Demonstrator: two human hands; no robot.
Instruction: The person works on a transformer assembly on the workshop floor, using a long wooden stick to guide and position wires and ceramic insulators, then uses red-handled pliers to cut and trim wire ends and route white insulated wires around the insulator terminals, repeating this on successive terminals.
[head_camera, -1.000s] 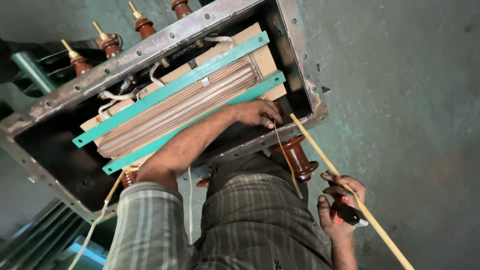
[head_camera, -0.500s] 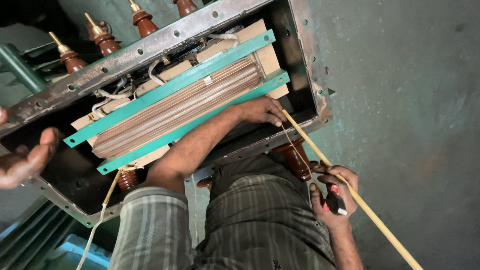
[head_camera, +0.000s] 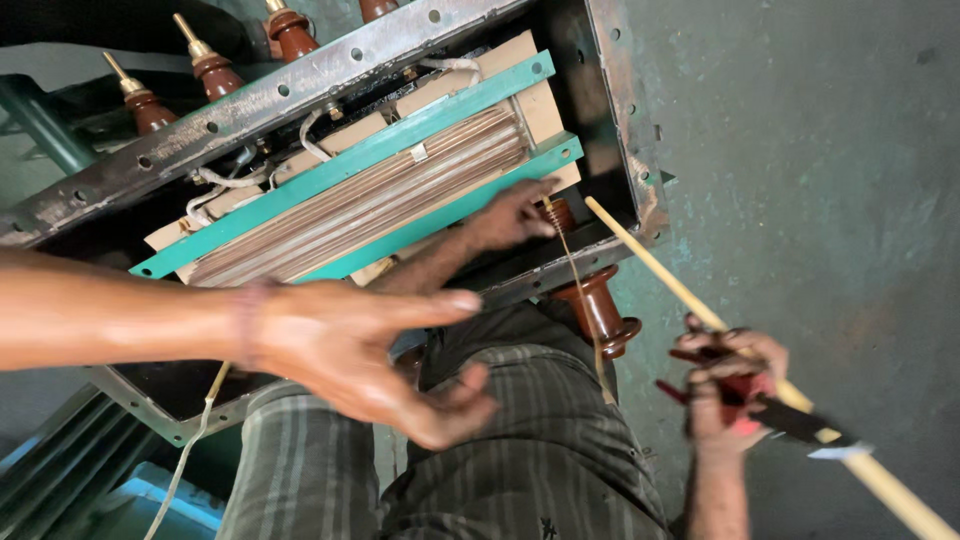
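Bare forearm, band at wrist (head_camera: 243, 322)

Soft, even daylight fills the scene, with no harsh glare. The open metal tank (head_camera: 330, 75) stays dark inside, deep in shadow. The near outstretched hand (head_camera: 370, 350) at left is motion-blurred, as is the red-handled tool (head_camera: 745, 395) at right. Edges bend slightly.

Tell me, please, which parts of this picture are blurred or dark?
Head view: the left hand, close to the lens, is slightly soft; the co-worker's hand on the red-handled tool is smeared; the transformer core is sharp; the tank is dark inside.
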